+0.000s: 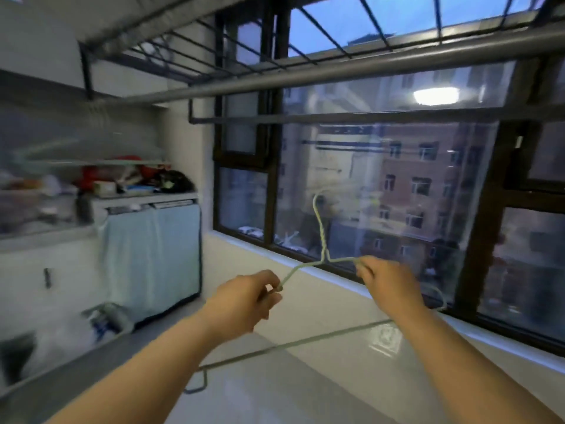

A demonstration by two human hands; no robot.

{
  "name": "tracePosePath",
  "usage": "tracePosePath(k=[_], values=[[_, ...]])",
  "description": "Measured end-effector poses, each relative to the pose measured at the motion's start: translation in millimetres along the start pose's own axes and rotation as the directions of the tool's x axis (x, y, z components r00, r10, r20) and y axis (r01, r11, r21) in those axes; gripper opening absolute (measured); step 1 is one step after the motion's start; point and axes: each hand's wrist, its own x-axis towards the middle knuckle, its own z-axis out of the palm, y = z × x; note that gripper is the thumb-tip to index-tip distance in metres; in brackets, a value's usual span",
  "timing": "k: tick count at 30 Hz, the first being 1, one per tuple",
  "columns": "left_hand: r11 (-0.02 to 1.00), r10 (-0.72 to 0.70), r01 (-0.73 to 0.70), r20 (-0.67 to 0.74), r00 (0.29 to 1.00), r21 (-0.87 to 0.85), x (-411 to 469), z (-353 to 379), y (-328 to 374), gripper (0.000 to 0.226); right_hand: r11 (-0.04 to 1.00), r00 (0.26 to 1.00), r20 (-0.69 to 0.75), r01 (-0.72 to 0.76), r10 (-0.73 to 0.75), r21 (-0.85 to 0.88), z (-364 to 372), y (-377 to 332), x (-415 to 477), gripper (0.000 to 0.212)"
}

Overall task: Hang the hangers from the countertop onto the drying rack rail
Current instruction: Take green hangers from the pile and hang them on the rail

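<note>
No text, label, brand or number can be read. The blue marks on the white bag, low and well to the left of the left hand, are too blurred to make out, and so is the face of the small pale box higher up on that same side

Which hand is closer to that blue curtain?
Left. The left hand grips the hanger right of the blue curtain; the right hand grips it farther right.
</note>
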Motion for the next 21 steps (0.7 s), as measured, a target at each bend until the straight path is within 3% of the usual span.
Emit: tracePosePath(k=[4, 9, 13, 21], values=[[0.98, -0.179, 0.194, -0.226, 0.958, 0.045, 22.7, -45.7, -71.9, 0.018, 0.982, 0.985, 0.034, 0.165, -0.169, 0.095, 42.3, -85.7, 73.6, 0.029], [0.926, -0.263, 0.349, -0.417, 0.87, 0.146, 57.9, -116.3, -146.9, 0.023, 0.92, 0.94, 0.012, 0.33, -0.34, 0.212, 71.9, -171.3, 158.8, 0.027], [0.874, -0.355, 0.473, -0.518, 0.778, 0.112, 74.3, -160.3, -191.0, 0.025, 0.858, 0.899, 0.011, 0.414, -0.438, 0.302, 94.5, -227.1, 220.0, 0.025], [0.82, -0.422, 0.571, -0.635, 0.647, 0.037, 99.4, -227.9, -272.8, 0.018, 0.761, 0.799, -0.116, 0.599, -0.59, 0.251, 117.1, -332.5, 295.6, 0.033]])
